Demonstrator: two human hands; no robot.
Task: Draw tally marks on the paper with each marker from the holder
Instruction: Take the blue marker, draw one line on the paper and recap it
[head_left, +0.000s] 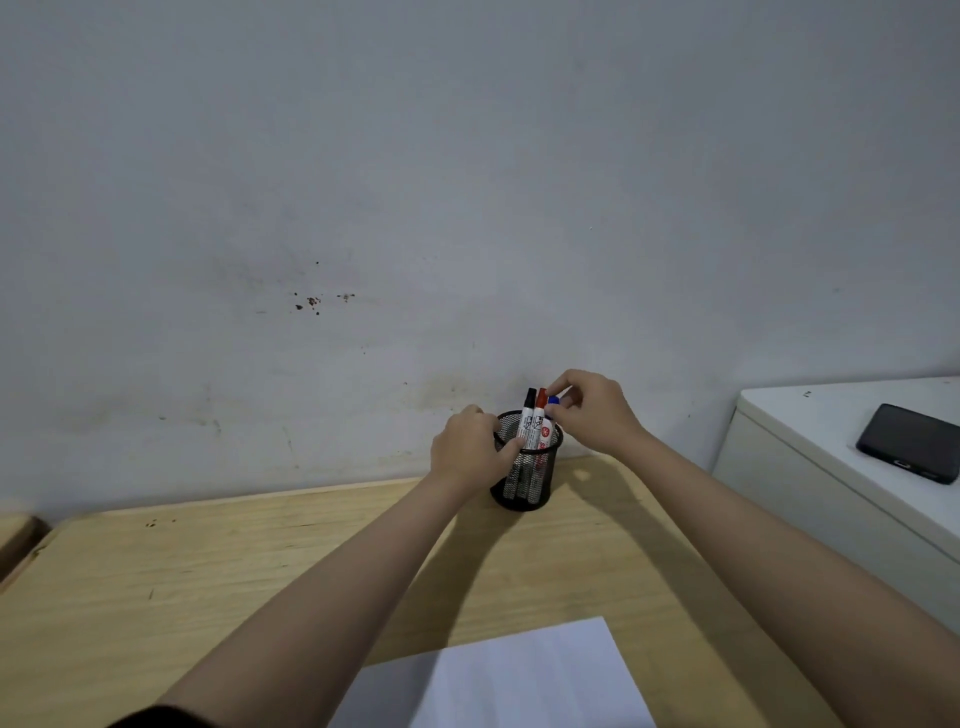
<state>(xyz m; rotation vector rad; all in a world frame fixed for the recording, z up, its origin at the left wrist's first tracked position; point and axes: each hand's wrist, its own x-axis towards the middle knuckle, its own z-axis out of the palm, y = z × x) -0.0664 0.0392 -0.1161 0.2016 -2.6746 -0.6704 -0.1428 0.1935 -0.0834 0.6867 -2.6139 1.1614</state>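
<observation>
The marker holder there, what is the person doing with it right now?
The left hand steadies the black mesh holder on the wooden table. The right hand pinches the blue marker, which is in the holder beside the red marker and black marker. The paper looks blank.

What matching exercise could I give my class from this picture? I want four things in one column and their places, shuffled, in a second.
Things
1. blue marker
2. holder
3. paper
4. phone

Places
A. on the white cabinet at the right
B. pinched at its cap by the right hand
C. flat on the table, nearest the camera
D. at the table's back edge by the wall, gripped by the left hand

Pairs: 1-B, 2-D, 3-C, 4-A
</observation>
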